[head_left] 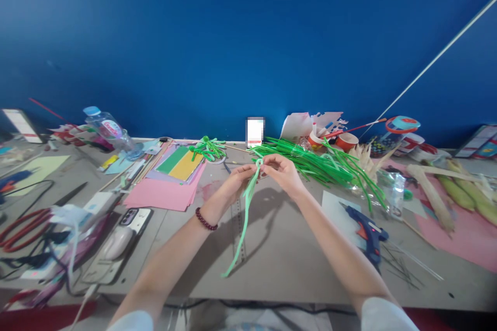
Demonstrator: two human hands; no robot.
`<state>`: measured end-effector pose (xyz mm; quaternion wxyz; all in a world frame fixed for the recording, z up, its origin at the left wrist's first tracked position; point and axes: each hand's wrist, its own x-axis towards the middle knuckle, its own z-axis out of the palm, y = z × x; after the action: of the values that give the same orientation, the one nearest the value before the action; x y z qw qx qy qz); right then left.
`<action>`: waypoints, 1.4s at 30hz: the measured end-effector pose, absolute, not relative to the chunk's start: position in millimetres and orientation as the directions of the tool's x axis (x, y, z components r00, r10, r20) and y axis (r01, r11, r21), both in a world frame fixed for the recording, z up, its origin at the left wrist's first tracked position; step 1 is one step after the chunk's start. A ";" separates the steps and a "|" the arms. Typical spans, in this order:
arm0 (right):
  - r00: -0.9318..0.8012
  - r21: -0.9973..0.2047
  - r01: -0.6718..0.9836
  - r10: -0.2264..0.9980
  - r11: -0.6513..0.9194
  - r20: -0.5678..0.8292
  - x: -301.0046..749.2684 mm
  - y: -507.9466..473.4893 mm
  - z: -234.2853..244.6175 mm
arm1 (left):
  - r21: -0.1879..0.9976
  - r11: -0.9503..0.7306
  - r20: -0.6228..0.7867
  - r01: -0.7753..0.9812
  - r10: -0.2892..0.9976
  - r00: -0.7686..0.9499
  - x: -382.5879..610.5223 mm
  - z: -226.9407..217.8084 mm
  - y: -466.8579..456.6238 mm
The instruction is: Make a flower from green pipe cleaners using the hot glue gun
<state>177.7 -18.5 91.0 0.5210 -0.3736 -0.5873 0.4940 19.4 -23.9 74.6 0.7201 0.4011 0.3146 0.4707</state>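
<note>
Light green pipe cleaners (247,212) hang down from between my two hands, with a small loop at their top. My left hand (239,180) pinches them from the left, a dark bead bracelet on its wrist. From the other side my right hand (280,169) grips them near the loop, fingertips pressed together. Below the hands a clear ruler (237,232) lies on the grey table (295,264). Just behind is a heap of bright green pipe cleaners (310,161), and a smaller green bunch (209,149) sits further left.
Left stand pink paper sheets (159,194), a phone (137,220), scissors (23,230) and a water bottle (106,124). A blue glue gun (367,230) lies right, near thin wires (404,269) and corn cobs (462,191). Red cups (345,141) stand by the blue wall (233,51).
</note>
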 end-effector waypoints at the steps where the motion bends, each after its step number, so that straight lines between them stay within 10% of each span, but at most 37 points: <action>1: -0.155 -0.958 -0.021 0.946 0.285 0.284 176.3 -19.8 90.6 | 0.877 0.232 -0.079 -0.420 0.933 0.351 19.2 74.3 -23.9; 42: -0.244 -0.983 0.108 0.963 0.147 0.117 177.2 -24.5 92.5 | 0.934 0.040 0.019 -0.355 0.987 0.161 17.7 80.7 -21.5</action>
<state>177.2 -24.5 92.5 0.4369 -0.4328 -0.6188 0.4888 17.7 -21.5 80.7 0.6241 0.4373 0.3614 0.5373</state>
